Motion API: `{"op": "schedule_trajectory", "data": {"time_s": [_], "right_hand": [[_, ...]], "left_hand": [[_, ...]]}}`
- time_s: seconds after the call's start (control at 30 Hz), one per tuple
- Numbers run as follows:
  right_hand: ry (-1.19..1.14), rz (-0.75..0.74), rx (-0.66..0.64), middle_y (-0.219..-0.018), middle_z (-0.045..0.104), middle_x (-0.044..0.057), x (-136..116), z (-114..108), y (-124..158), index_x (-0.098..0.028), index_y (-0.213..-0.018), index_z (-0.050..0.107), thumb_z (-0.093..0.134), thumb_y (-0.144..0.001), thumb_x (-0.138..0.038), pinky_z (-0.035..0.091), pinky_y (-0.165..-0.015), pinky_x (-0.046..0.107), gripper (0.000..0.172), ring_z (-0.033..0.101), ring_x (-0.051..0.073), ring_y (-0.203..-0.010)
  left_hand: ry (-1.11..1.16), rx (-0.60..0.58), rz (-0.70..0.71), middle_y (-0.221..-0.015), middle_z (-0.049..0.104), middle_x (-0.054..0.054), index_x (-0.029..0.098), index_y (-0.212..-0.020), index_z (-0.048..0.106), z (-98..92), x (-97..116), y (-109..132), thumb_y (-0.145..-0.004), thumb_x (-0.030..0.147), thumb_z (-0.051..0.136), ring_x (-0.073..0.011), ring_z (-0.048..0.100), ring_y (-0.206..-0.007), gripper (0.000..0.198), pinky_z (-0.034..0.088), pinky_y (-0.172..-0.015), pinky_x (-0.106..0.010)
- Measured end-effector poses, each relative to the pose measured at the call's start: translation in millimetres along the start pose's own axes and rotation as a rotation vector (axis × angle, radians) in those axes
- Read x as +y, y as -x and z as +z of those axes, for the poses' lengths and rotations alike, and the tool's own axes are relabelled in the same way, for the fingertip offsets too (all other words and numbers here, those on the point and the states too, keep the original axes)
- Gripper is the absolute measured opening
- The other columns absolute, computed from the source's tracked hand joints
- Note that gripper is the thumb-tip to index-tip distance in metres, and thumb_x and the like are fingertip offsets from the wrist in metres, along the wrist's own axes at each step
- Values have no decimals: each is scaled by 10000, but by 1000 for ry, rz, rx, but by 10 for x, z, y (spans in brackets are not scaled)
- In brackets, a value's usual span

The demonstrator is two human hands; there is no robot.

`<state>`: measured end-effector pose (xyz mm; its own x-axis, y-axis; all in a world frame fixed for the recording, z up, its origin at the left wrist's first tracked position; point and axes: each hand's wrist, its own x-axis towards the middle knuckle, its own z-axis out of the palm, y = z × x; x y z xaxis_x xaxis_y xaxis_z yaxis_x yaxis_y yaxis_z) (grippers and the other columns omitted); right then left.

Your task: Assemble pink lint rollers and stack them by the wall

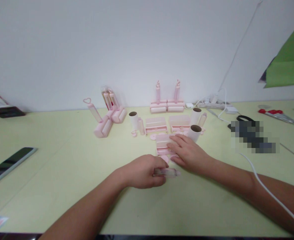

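Translucent pink plastic forms the short handle piece (171, 172), which lies low over the worktop (62, 173) in front of the person, its long axis running left to right. The left hand (143, 171) holds it at its left end, fingers (157, 181) curled closed around it, so the free end points right towards the right hand (187, 151). That hand lies just beyond the free end, palm down, fingers (174, 141) extended and flat, gripping nothing. They rest on a pink tray-shaped cover (162, 143), which lies on the far side of the handle piece, with a small pink disc (165, 158) between the two. The right hand is therefore the nearer one to the cover. A cardboard core (195, 132) stands upright just behind the right hand. Assembled pink rollers (103, 128) lie further back to the left. A phone (8, 165) lies well apart at the left edge.
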<state>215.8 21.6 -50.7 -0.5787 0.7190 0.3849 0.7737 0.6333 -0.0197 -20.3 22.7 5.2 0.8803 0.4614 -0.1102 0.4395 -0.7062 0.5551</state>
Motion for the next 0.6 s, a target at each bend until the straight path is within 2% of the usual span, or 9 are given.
{"op": "schedule_trajectory", "data": {"time_s": [0.47, 0.6], "right_hand": [[-34, 6, 56, -1328, 557, 211, -48, -17, -3, -103, -1230, 608, 600, -884, -253, 434, -1015, 522, 377, 465, 350, -1215], [-157, -43, 170, -1259, 590, 200, -49, -107, 25, -107, -1207, 607, 545, -860, -153, 437, -994, 516, 356, 495, 329, -1170]], "left_hand": [[26, 26, -20, -721, 582, 18, 160, -793, 602, 22, -48, -6, -785, 190, 624, -96, 463, -603, 38, 319, -578, -228], [34, 51, -60, -648, 525, 39, 165, -704, 510, 20, -43, -1, -771, 193, 628, -86, 438, -576, 139, 309, -559, -219]]}}
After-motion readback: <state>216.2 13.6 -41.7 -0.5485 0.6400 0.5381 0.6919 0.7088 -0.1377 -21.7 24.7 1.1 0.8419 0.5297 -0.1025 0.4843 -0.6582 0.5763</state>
